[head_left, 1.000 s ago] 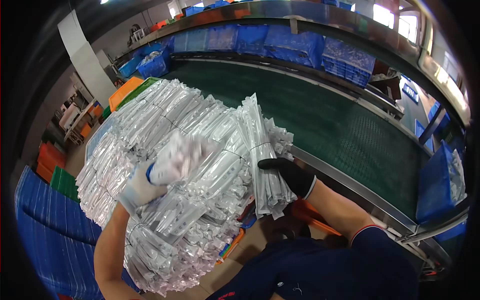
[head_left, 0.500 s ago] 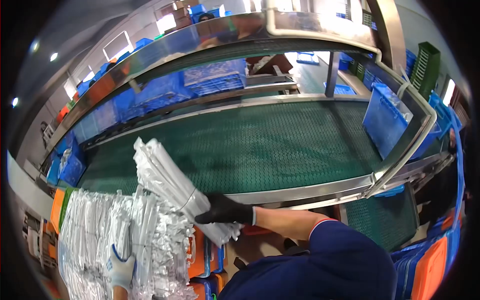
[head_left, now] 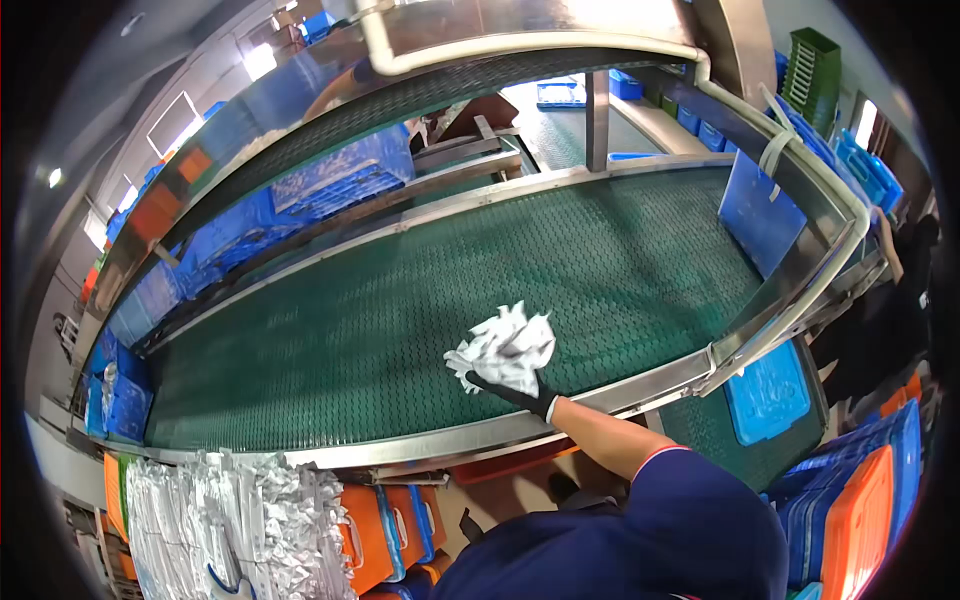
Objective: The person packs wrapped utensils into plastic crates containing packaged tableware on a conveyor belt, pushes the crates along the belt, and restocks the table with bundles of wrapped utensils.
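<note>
Holding the white-gloved left hand (head_left: 236,592) at one large pile of shiny wrapped packs (head_left: 220,515), low and left of the right-hand grip, and showing too little of its fingers for telling open from closed. Reaching out with the black-gloved right hand (head_left: 518,395), clenching one loose bundle (head_left: 510,350) by its near side. Spreading unevenly beyond that grip, over one green belt (head_left: 650,260), perhaps touching it, perhaps not. Risking slipped packs through gripping only one side, or snagging on the metal edge (head_left: 430,442) nearer than the grip through dipping too low. Counting one blue crate (head_left: 762,215) far right of the grip; seeing several overlapping blue bins (head_left: 345,170) far left, leaving these and the crowded packs uncounted.
</note>
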Demonstrator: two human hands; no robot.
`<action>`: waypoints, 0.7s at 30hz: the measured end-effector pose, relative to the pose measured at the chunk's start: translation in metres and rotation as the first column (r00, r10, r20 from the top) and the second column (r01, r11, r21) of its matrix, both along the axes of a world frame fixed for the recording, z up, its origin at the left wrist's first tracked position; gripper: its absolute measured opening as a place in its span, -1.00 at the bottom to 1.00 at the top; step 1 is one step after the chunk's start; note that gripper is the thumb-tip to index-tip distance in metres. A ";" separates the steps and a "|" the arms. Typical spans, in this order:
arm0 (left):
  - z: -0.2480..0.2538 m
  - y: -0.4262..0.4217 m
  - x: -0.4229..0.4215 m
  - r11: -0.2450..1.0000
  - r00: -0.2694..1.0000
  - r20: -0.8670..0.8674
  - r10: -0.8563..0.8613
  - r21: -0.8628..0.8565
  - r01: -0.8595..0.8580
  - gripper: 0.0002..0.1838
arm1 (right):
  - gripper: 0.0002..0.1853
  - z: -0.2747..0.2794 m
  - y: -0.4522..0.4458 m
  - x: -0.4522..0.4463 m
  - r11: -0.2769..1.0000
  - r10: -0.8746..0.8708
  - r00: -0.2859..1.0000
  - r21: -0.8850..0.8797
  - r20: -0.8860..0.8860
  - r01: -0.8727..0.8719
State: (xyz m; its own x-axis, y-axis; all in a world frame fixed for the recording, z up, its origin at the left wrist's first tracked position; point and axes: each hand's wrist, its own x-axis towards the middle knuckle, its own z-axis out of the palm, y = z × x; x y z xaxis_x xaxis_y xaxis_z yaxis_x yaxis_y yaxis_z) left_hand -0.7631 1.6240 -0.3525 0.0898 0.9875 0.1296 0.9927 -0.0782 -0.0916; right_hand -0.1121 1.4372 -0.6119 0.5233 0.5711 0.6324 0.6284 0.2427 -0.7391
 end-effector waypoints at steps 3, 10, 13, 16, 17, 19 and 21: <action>0.006 -0.002 0.009 0.998 0.999 0.039 -0.010 -0.065 0.013 0.03 | -0.50 0.034 -0.028 0.016 0.998 -0.055 0.887 -0.049 -0.458 0.037; -0.016 0.039 -0.012 0.961 0.982 0.030 0.184 -0.214 -0.174 0.00 | -0.67 0.053 -0.079 0.051 0.942 0.327 0.159 0.306 -0.932 -0.139; -0.033 0.035 -0.014 0.993 0.984 -0.146 0.106 0.069 -0.097 0.08 | -0.65 0.036 -0.104 0.052 0.915 0.377 -0.255 0.400 -0.890 -0.044; -0.048 0.056 -0.013 0.987 0.995 0.025 0.092 0.132 -0.094 -0.04 | -0.62 0.030 -0.122 0.050 0.936 0.331 -0.251 0.350 -0.910 -0.033; -0.051 0.056 -0.018 0.980 0.990 0.111 0.087 0.170 -0.105 -0.08 | -0.60 0.021 -0.128 0.050 0.940 0.325 -0.213 0.339 -0.922 -0.032; -0.059 0.047 -0.029 0.956 0.953 0.294 0.071 0.253 -0.149 -0.12 | -0.55 0.029 -0.137 0.046 0.918 0.389 -0.178 0.396 -0.904 -0.006; -0.064 0.026 -0.002 0.949 0.829 0.557 0.043 0.236 -0.208 -0.14 | -0.54 0.029 -0.147 0.054 0.900 0.428 -0.212 0.435 -0.879 0.016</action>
State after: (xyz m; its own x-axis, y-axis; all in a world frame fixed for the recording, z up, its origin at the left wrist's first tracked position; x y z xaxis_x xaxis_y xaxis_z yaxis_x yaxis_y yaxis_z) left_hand -0.7647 1.6495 -0.4164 -0.1984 0.9006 0.3866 0.8868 -0.0030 0.4621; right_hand -0.0585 1.2899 -0.5826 0.5158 0.7879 -0.3365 -0.8518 0.4293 -0.3003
